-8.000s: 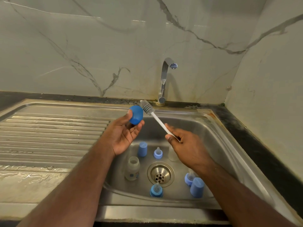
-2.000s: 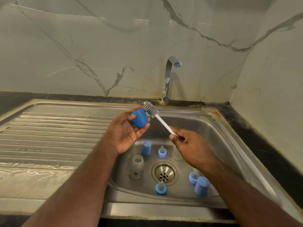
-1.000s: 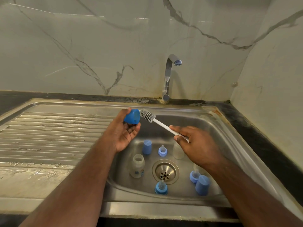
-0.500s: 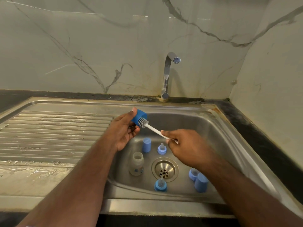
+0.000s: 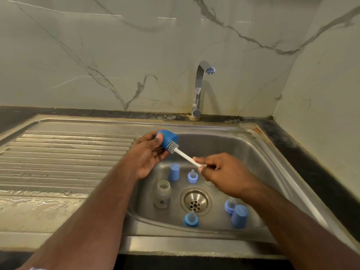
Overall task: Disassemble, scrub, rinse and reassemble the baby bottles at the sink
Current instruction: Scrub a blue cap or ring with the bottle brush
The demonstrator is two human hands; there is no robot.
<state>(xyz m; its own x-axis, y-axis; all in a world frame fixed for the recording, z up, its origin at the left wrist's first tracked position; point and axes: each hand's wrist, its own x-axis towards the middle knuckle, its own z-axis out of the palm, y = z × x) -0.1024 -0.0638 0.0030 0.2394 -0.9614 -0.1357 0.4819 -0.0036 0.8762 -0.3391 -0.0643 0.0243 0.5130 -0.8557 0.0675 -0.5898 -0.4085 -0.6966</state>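
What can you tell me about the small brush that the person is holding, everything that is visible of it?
The brush is slim, with a straight white handle that looks like plastic and a short round head of grey bristles. It slants up and to the left over the sink basin. The right hand pinches the handle's lower end; the left hand holds a blue cap, and the bristle head sits partly inside the cap's open mouth.

Left hand [image 5: 148, 154] curled in a grip — right hand [image 5: 220, 172] pinching, both forearms extended.
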